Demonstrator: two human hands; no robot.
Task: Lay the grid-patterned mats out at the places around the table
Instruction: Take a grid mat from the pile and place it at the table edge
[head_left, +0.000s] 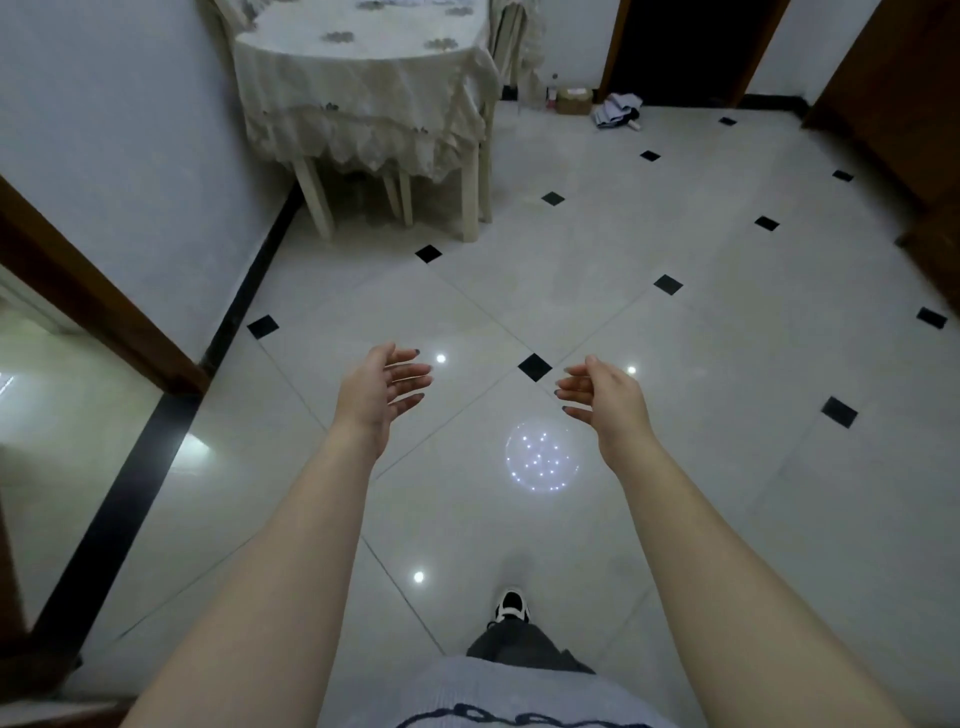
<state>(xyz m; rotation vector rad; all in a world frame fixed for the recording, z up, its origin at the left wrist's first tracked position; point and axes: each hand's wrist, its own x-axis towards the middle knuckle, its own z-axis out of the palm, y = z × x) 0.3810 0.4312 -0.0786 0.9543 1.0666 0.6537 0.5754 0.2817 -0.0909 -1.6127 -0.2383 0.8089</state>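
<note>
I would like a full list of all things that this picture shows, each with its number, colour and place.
table: one, cream legs, far end by the left wall
tablecloth: one, cream lace with grey flowers, hangs over the table
chair: one, cream, at the table's right side
floor: pale glossy tiles with small black diamonds
cardboard box: one, brown, on the floor by the dark doorway
crumpled cloth: one heap, grey and white, beside the box
grid-patterned mats: none in view
shoe: one, black and white, bottom centre
left hand: open, empty, raised over the floor
right hand: open, empty, raised over the floor
</note>
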